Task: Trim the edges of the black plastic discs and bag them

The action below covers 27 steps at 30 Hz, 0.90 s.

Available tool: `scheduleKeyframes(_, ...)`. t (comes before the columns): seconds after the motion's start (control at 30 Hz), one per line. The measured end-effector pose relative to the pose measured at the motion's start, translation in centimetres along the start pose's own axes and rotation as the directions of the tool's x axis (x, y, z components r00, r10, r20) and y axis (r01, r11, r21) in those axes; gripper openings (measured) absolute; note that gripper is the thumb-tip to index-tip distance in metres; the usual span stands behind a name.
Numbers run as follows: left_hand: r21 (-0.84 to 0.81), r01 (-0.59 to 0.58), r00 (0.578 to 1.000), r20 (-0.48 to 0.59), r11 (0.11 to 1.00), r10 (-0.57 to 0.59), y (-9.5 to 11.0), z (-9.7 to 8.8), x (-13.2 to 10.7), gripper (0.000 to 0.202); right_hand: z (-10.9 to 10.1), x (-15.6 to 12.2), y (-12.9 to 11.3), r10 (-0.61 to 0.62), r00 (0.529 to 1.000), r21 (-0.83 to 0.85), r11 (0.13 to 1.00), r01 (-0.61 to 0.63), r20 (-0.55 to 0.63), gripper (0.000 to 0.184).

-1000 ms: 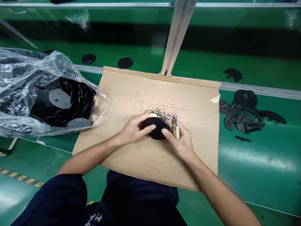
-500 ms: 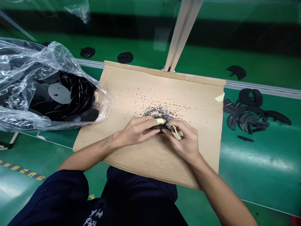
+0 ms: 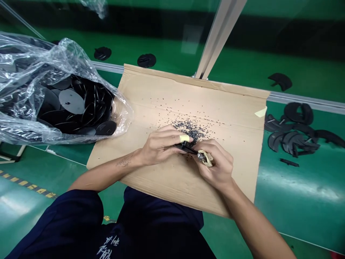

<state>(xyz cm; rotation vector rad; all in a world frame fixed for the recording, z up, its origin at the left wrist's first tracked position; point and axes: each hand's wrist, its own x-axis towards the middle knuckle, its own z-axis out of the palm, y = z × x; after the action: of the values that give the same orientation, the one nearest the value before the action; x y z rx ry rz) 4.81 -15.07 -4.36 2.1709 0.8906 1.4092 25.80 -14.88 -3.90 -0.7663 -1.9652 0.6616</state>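
Over the cardboard sheet [image 3: 151, 183], the black disc [image 3: 191, 150], broadside a second ago, now sits edge-on, pinched in my left hand [image 3: 160, 145], cutters [image 3: 205, 158] gripped in my right hand [image 3: 217, 160], apparently bringing its edge within working reach

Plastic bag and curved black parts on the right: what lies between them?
In the head view: a cardboard sheet scattered with black bits, and over it the left hand and right hand, holding a black piece and a tool.

Tool head [image 3: 201, 156]: shiny metal. Left bag [image 3: 56, 55]: glossy, wrinkled plastic film. Bagged discs [image 3: 72, 101]: smooth plastic. Sheet [image 3: 161, 183]: matt cardboard. Surface [image 3: 304, 194]: smooth, glossy. Far post [image 3: 219, 36]: satin metal.
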Motion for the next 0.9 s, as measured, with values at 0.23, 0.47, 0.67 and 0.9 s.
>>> scheduleKeyframes(0.23,-0.016,0.015,1.0,0.012,1.0,-0.015,0.56,-0.56,-0.05,0.019,-0.35,0.24,-0.19,0.04,0.996,0.092,0.995,-0.047,0.075,0.014)
scheduleKeyframes(0.47,-0.109,0.008,1.0,0.027,0.994,-0.005,-0.12,-0.49,-0.08,0.023,-0.34,0.24,0.1,0.005,0.998,0.104,0.994,-0.013,0.07,0.014)
scheduleKeyframes(0.67,-0.118,0.01,0.998,0.063,0.993,-0.002,-0.04,-0.69,-0.07,0.022,-0.27,0.31,0.27,-0.032,0.995,0.127,0.992,0.02,0.095,0.017)
scheduleKeyframes(0.9,-0.067,-0.047,0.999,0.001,0.997,0.047,-0.22,-0.09,-0.31,0.024,-0.01,0.13,0.32,-0.036,0.998,0.089,0.996,0.031,0.052,0.017)
